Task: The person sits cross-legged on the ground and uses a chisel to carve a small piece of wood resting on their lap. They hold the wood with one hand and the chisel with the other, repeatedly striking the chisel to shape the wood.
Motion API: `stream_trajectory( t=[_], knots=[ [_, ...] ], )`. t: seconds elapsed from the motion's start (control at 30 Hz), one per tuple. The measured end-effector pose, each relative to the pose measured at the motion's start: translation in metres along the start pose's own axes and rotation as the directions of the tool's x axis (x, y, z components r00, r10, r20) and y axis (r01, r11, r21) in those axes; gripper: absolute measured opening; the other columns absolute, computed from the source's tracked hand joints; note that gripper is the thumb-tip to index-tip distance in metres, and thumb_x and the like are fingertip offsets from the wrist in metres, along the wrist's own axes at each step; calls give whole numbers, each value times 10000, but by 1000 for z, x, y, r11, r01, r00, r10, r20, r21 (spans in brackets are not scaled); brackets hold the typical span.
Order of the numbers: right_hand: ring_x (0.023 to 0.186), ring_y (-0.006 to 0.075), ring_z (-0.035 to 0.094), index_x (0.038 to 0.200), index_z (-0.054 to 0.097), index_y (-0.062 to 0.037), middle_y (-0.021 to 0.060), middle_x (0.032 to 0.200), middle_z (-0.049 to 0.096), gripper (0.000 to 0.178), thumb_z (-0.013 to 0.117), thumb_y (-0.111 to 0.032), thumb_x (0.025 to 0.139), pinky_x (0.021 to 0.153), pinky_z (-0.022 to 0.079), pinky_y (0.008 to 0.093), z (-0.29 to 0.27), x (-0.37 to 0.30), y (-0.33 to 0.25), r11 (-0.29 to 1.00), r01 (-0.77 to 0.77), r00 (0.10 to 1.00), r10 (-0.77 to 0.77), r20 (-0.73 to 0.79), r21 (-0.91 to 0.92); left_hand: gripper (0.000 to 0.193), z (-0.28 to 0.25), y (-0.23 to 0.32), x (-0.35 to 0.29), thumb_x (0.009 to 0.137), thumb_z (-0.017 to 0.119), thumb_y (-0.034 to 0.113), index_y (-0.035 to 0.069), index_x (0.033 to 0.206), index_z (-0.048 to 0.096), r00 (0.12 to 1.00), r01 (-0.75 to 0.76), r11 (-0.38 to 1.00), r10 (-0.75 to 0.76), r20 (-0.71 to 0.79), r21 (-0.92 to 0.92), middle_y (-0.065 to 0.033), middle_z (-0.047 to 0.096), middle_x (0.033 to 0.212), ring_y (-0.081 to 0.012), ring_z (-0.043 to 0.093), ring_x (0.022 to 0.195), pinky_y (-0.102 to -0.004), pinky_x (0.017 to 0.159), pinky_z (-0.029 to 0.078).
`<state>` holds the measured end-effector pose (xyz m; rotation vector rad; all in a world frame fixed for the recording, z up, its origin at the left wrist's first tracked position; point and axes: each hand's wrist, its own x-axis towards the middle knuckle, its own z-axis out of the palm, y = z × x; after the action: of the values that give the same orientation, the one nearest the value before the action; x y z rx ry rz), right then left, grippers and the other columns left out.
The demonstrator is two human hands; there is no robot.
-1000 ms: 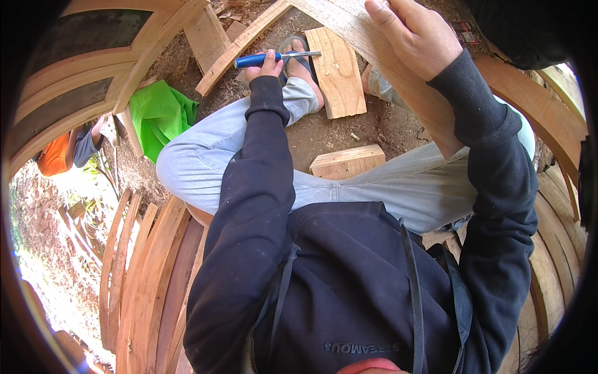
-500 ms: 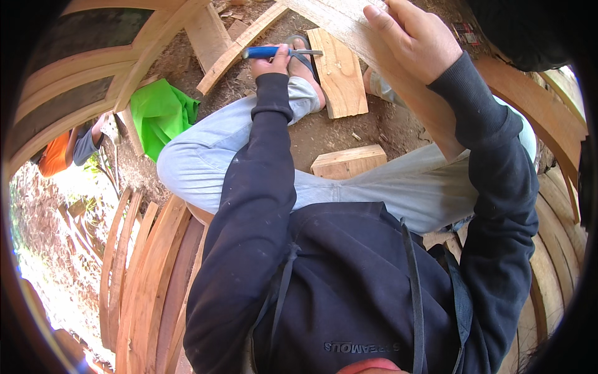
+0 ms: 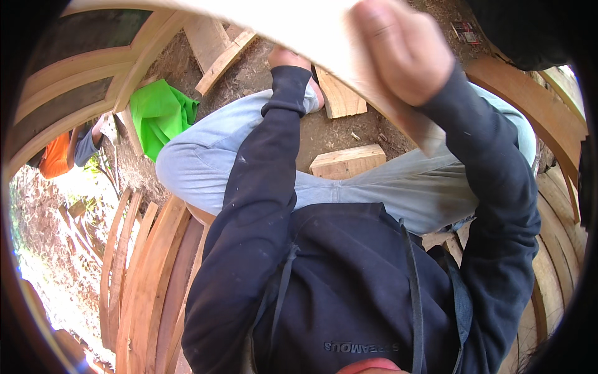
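A long pale wooden board (image 3: 299, 34) slants across the top of the head view, blurred by motion and raised close to the camera. My right hand (image 3: 408, 53) is closed around its edge, thumb on the upper face. Behind the board, my left hand (image 3: 289, 58) shows only its back near the wrist; its fingers and anything in them are hidden. Under the board's edge, a flat piece of wood (image 3: 342, 96) lies on the ground by my foot. Closer to me is a short wooden block (image 3: 347, 162), between my bent legs.
Curved wooden pieces (image 3: 146, 274) stand at the left, with more curved timber (image 3: 529, 106) on the right. A panelled wooden frame (image 3: 81, 68) fills the upper left. Beside it hangs a green cloth (image 3: 162, 115). Another person's orange clothing (image 3: 56, 156) shows at the far left.
The board has swung up and left, now covering my left hand and the blue-handled chisel it held. My right hand has moved left with the board; my left hand has shifted slightly up and right.
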<state>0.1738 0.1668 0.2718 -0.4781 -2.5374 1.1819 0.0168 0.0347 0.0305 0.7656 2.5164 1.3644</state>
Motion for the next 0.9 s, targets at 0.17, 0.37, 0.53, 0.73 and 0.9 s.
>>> stream_trajectory(
  t=[0.17, 0.37, 0.53, 0.73, 0.9],
  knots=[
    [686, 417, 642, 932, 594, -14, 226, 708, 620, 396, 436, -348, 1072, 633, 491, 482, 26, -5, 29, 936, -9, 978, 81, 190, -352, 311, 17, -4, -3, 861, 732, 295, 55, 1051, 675, 998, 53, 940, -41, 43, -337, -125, 735, 988, -308, 702, 930, -387, 828, 565],
    [680, 424, 651, 928, 601, -12, 226, 726, 639, 378, 435, -318, 1074, 614, 499, 472, 17, 4, 36, 955, 30, 998, -11, 64, -296, 386, 20, -8, -5, 904, 665, 361, 69, 1155, 659, 962, 264, 312, -160, 223, -913, -128, 726, 1090, -348, 682, 1049, -405, 891, 554],
    [704, 446, 641, 921, 584, -26, 236, 739, 606, 367, 427, -321, 1074, 629, 500, 472, 3, 5, 13, 972, -24, 991, 55, 125, -232, 378, 14, 2, -3, 892, 684, 353, 71, 1141, 660, 991, 126, 912, -98, 92, -391, -128, 727, 1062, -347, 687, 1019, -405, 873, 555],
    [723, 451, 658, 950, 593, -59, 243, 747, 636, 379, 379, -349, 1069, 683, 525, 559, 25, -3, 56, 884, -63, 926, 224, 303, -463, 370, 1, 6, -20, 877, 707, 345, 73, 1123, 661, 987, 153, 935, -130, 91, -320, -128, 729, 1029, -346, 692, 982, -404, 852, 556],
    [665, 439, 648, 873, 585, -59, 207, 685, 610, 422, 392, -378, 1072, 634, 526, 527, -4, 0, 21, 1000, 17, 995, -15, 95, -20, 364, 15, 13, -8, 864, 727, 337, 75, 1109, 662, 990, 130, 955, -109, 92, -267, -127, 731, 1001, -345, 696, 952, -403, 835, 556]
  ],
)
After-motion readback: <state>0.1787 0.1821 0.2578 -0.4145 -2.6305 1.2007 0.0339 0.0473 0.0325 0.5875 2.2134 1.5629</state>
